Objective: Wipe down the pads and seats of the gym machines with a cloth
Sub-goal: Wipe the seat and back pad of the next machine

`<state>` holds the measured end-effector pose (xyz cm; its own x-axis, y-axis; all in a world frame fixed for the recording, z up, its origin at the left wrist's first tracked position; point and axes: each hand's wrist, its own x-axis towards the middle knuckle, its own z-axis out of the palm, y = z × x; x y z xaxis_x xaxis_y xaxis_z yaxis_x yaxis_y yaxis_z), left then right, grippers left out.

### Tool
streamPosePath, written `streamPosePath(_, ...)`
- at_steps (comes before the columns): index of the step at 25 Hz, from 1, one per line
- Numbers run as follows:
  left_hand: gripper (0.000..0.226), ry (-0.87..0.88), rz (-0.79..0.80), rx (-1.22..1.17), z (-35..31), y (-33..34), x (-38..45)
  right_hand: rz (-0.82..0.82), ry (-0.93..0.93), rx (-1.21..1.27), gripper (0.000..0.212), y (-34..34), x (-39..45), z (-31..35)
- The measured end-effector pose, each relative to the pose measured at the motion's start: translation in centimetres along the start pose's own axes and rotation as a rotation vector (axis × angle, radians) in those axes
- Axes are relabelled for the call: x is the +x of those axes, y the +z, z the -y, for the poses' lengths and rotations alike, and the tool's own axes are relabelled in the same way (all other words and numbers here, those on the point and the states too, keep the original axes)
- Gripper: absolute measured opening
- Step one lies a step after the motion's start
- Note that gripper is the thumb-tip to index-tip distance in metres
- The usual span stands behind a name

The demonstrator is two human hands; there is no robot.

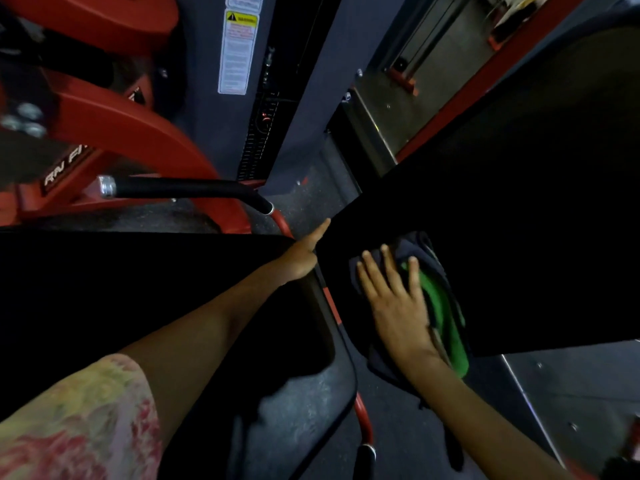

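A large black pad (502,220) fills the right of the head view. My right hand (394,306) lies flat with spread fingers on a dark cloth with a green patch (443,310), pressing it against the pad's lower left part. My left hand (304,254) reaches across a black seat (156,289) and touches the pad's left edge; its thumb is straight and its fingers are hidden behind the pad. The cloth hangs below the pad's bottom edge.
Red machine frame arms (114,112) and a black-gripped handle (187,190) stand at upper left. A dark upright with a warning label (237,46) rises at the top centre. A thin red bar (363,420) curves beside the seat. Speckled floor (304,420) lies below.
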<state>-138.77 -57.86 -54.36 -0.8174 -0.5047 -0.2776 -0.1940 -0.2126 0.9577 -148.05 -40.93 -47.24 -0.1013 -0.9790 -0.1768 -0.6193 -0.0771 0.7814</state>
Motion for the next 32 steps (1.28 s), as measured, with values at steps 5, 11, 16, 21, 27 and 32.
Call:
streamPosePath(5,0.077,0.017,-0.085,0.119,0.8,2.1,0.5,0.204,-0.380,-0.111,0.055,-0.6,-0.1,1.6)
streamPosePath(11,0.075,0.028,-0.161,0.225,0.0,4.6,-1.7,-0.142,0.159,-0.016,0.056,-1.8,-4.3,-6.0)
streamPosePath(16,0.064,0.004,-0.195,0.250,-0.8,6.8,-2.9,0.081,-0.219,-0.093,0.054,-3.4,-2.4,-5.4)
streamPosePath(21,0.066,-0.042,-0.169,0.143,-3.9,8.9,-4.2,-0.131,-0.096,-0.021,0.054,-3.7,-9.3,-10.9)
streamPosePath(27,0.072,-0.024,-0.216,0.118,-8.0,11.2,-5.3,-0.109,-0.002,-0.073,0.057,-7.0,-3.7,-14.3)
streamPosePath(32,0.071,0.023,-0.245,0.099,-13.0,12.0,-5.9,-0.182,-0.231,0.059,0.056,-6.2,-10.2,-18.3)
